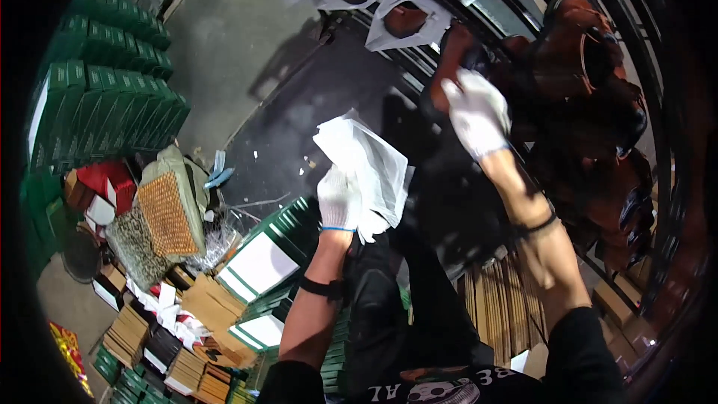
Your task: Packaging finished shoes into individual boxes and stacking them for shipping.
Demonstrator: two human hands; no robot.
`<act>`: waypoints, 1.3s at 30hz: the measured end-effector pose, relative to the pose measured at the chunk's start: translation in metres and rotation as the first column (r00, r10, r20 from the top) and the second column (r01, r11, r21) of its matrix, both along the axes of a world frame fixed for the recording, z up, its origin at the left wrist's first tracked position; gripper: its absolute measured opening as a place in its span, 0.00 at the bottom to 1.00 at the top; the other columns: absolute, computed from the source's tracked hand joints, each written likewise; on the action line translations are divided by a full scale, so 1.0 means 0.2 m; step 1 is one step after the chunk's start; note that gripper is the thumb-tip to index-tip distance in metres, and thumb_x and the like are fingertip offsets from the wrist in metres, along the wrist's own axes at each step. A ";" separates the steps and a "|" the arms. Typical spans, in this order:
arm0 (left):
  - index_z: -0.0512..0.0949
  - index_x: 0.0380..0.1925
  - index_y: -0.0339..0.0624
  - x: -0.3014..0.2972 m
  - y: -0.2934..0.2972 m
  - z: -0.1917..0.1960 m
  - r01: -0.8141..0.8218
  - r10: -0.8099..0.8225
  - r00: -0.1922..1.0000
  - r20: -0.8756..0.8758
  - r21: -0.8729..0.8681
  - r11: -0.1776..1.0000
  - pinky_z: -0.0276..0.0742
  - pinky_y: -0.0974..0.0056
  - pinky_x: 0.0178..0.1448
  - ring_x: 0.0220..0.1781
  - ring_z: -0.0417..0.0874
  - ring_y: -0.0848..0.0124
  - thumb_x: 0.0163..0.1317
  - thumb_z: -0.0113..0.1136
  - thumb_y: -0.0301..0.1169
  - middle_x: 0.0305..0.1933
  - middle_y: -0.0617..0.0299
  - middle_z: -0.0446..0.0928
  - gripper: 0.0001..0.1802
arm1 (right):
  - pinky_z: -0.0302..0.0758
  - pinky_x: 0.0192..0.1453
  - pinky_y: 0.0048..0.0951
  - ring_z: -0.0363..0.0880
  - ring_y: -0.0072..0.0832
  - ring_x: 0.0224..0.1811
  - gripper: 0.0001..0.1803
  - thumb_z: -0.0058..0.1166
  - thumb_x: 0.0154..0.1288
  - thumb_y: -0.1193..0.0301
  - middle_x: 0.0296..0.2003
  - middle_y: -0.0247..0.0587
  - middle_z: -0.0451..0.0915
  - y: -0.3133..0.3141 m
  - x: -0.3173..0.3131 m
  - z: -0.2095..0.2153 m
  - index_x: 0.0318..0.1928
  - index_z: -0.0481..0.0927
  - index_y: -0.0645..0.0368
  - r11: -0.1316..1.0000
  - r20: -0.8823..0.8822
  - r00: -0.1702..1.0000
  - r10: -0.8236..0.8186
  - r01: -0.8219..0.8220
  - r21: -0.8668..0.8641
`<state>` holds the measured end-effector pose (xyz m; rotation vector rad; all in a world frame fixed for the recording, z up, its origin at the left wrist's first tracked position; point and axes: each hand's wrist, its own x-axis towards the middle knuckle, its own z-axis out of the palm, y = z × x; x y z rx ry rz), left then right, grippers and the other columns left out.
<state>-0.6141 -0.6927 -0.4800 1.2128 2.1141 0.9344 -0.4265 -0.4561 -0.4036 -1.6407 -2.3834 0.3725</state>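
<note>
My left hand, in a white knit glove, is closed on a stack of thin white wrapping sheets in front of my body. The sheets fan out upward and to the right, and some hang loose below. At the upper right my right hand, gloved too, reaches to a brown leather boot on a dark rack. Its fingers overlap the boot's edge but are smeared by motion, so their grip is unclear. Similar white wrapping surrounds footwear on the rack's near edge.
Brown boots crowd the rack on the right. Rows of green boxes stand at the left. Near my left forearm are a beaded seat cushion, white-and-green boxes and torn cardboard. Flattened cardboard stands below my right arm.
</note>
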 end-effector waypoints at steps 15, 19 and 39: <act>0.83 0.49 0.34 -0.05 0.00 0.19 0.191 -0.178 0.933 0.314 -0.011 0.982 0.83 0.43 0.50 0.45 0.87 0.39 0.79 0.55 0.28 0.43 0.38 0.84 0.11 | 0.83 0.40 0.45 0.85 0.48 0.32 0.08 0.67 0.65 0.68 0.32 0.45 0.83 -0.70 0.04 0.56 0.34 0.83 0.57 0.630 -0.278 0.765 0.581 -0.639 -0.442; 0.84 0.47 0.33 -0.05 0.16 0.36 0.355 -0.344 0.925 0.161 -0.044 0.934 0.84 0.47 0.47 0.45 0.88 0.42 0.78 0.57 0.28 0.43 0.39 0.86 0.10 | 0.83 0.39 0.45 0.86 0.47 0.34 0.07 0.66 0.65 0.68 0.30 0.43 0.82 -0.68 0.09 0.52 0.33 0.83 0.55 0.716 -0.300 0.813 0.499 -0.582 -0.386; 0.88 0.41 0.36 -0.06 0.18 0.28 0.376 -0.304 0.904 -0.301 0.221 0.900 0.86 0.56 0.45 0.39 0.90 0.55 0.68 0.68 0.26 0.39 0.51 0.88 0.06 | 0.80 0.40 0.46 0.82 0.50 0.33 0.04 0.63 0.70 0.75 0.32 0.53 0.82 -0.43 0.08 0.12 0.35 0.87 0.60 0.963 -0.307 0.950 -0.052 0.129 0.236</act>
